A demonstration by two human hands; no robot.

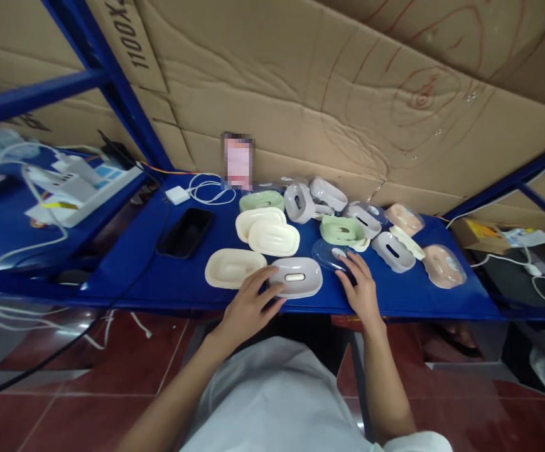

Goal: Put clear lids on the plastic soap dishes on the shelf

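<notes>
A grey soap dish (306, 285) with a slot in its middle sits near the table's front edge, a cream part showing through the slot. My left hand (252, 306) grips its left end, fingers over the rim and thumb at the near side. To the right, my right hand (361, 285) has fingers and thumb around the right end of a clear oval lid (323, 253) that lies on the table. A cream tray (228, 269) rests just left of the grey dish. Behind it two cream oval pieces (274, 240) overlap.
Green dishes (341, 231), grey dishes (393, 252) and lidded pink boxes (443, 267) crowd the back and right. A black phone (186, 232) and white charger (178, 195) lie left on the blue table (135, 276). Another screen (238, 162) leans on cardboard; cables hang at left.
</notes>
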